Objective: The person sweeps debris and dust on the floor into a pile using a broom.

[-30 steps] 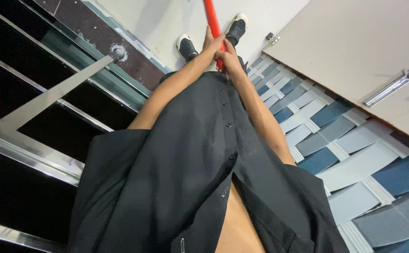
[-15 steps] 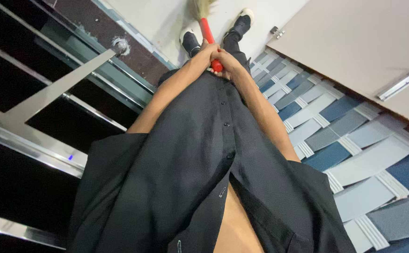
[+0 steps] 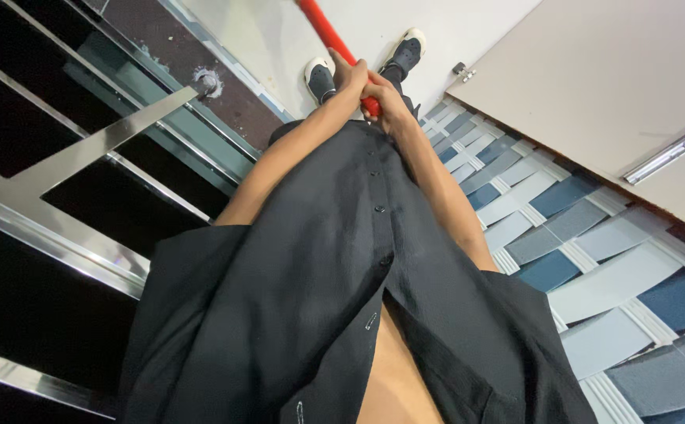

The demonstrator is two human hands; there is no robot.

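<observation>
Both hands close around a red broom handle (image 3: 335, 43) in front of the waist. Left hand (image 3: 348, 78) wraps the handle from the left side, right hand (image 3: 389, 106) clamps over the lower red end just below it; the two hands touch, and both grips are fully closed on the stick. The handle runs up and to the left, out of the top of the frame; the brush end is not in view. Black shoes with white soles (image 3: 320, 78) stand on a pale floor (image 3: 264, 39), just behind the hands. A black button shirt (image 3: 319, 259) fills the middle. A metal railing (image 3: 83, 157) is on the left, a blue-grey tiled wall (image 3: 578, 228) and a beige door with a metal handle (image 3: 668, 153) on the right.

Risks: the hands are bunched at the very end of the stick, so leverage looks poor and the handle could twist or slip. A wide swing could hit the railing or the door, which are near.
</observation>
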